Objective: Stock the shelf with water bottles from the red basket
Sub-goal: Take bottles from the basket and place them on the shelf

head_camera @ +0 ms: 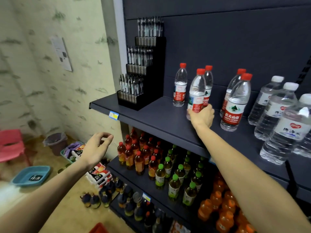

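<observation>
Black pen display (143,71), pink chair (11,145), blue tray (31,176), bin (56,142)

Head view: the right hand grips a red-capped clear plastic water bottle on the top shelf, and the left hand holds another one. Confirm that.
Not quite. In the head view the right hand does grip the red-capped clear plastic water bottle on the dark top shelf, but the left hand holds nothing; it hangs empty in the air.

**Our two arms at the shelf**

Our right arm stretches up and forward, its grip (202,117) wrapped around the lower part of a red-capped water bottle (196,91) on the shelf (151,115). Our left grip (96,148) hangs below the shelf, fingers loosely curled, holding nothing.
</observation>
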A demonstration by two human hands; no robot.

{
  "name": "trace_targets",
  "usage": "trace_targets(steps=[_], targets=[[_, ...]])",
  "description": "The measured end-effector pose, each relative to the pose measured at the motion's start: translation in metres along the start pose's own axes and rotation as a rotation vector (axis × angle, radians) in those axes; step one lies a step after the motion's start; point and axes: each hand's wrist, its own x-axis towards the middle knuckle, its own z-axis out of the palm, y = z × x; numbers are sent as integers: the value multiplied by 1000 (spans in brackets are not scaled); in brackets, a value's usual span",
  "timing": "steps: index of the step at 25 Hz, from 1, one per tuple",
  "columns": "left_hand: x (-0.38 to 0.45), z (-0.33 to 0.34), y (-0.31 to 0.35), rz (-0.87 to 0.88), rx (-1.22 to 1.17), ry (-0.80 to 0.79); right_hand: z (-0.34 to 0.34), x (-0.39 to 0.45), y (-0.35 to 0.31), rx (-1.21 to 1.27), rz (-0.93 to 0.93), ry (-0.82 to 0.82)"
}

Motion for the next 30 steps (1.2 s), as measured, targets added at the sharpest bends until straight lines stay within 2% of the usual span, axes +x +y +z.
trace_targets(steps=[2, 3, 5, 9, 12, 17, 23, 30], targets=[[-5, 2, -10, -50, -3, 25, 1, -38, -6, 155, -99, 147], [-9, 2, -17, -89, 0, 30, 5, -62, -10, 219, -161, 145], [-16, 4, -22, -156, 0, 26, 20, -114, -15, 270, -284, -24], [-28, 8, -37, -178, 21, 29, 73, -202, -9, 229, -438, -510], [-41, 0, -56, -237, 54, 58, 119, -246, 6, 88, -379, -752], [-81, -14, -122, -397, 39, 104, 179, -308, 31, 37, -161, -1021], [-120, -15, -207, -588, 19, 77, 241, -372, 62, -48, -51, -1223], [-132, -9, -283, -722, -28, 58, 293, -419, 84, -123, -22, -1302]])
